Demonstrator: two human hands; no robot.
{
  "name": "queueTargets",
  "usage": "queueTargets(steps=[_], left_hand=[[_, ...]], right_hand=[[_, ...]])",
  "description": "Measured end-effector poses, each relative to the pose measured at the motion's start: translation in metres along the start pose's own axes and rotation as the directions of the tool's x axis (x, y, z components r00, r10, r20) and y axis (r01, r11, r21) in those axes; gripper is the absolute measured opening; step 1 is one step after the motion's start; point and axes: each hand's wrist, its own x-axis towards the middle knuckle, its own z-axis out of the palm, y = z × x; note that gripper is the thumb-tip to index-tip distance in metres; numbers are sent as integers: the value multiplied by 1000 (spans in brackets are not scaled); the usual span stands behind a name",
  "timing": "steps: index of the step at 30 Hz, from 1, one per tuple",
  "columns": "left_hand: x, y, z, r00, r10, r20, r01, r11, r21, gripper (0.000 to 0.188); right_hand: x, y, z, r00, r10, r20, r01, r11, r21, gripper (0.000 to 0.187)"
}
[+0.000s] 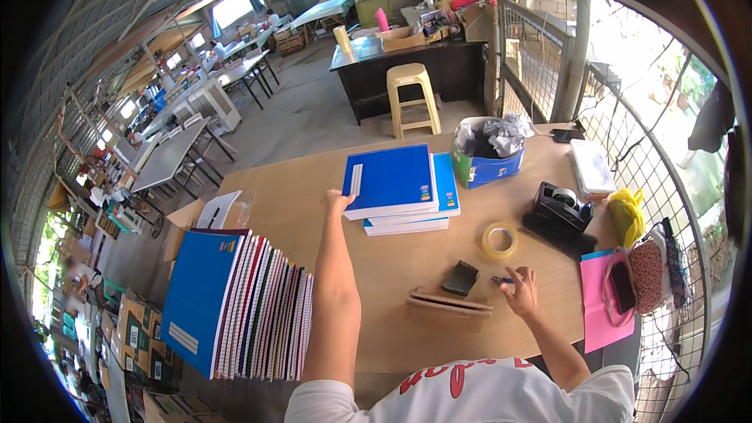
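On the desk, a stack of blue-covered notebooks (392, 178) lies over a lighter blue stack (445, 176), turned slightly against it. My left hand (337, 202) grips the near left corner of the upper stack, its fingertips partly hidden. My right hand (522, 293) is closed, fingertips pinching a small dark blue object (503, 280) whose kind is too small to make out. Beside that hand are a dark block (460, 277) and a brown cardboard-like piece (448, 305). A roll of clear yellowish tape (500, 241) lies just beyond it.
A tall pile of spiral notebooks (235, 305) stands at the left. To the right are a black tape dispenser (560, 211), a white box (592, 167), a yellow bundle (627, 215), pink paper (599, 321) and a phone (623, 287). A carton of crumpled plastic (489, 158) stands behind.
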Motion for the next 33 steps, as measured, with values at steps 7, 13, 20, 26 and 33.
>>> queueTargets(steps=[7,13,20,26,33], left_hand=[[34,-3,14,997,-29,-74,54,934,353,53],[11,2,-26,861,350,-370,-175,885,431,40],[-165,89,-43,704,642,-305,-679,734,-23,32],[-247,34,-26,790,605,-103,-531,589,-610,46],[-176,-130,-16,861,489,139,-280,685,-672,48]], right_hand=[[14,-84,-15,896,-363,256,346,932,112,69],[64,-115,-34,843,-437,315,449,893,34,69],[163,-125,-45,991,125,-52,-68,795,602,95],[181,-143,-80,970,-142,195,-163,208,964,24],[114,-210,-30,985,-151,88,46,709,704,18]])
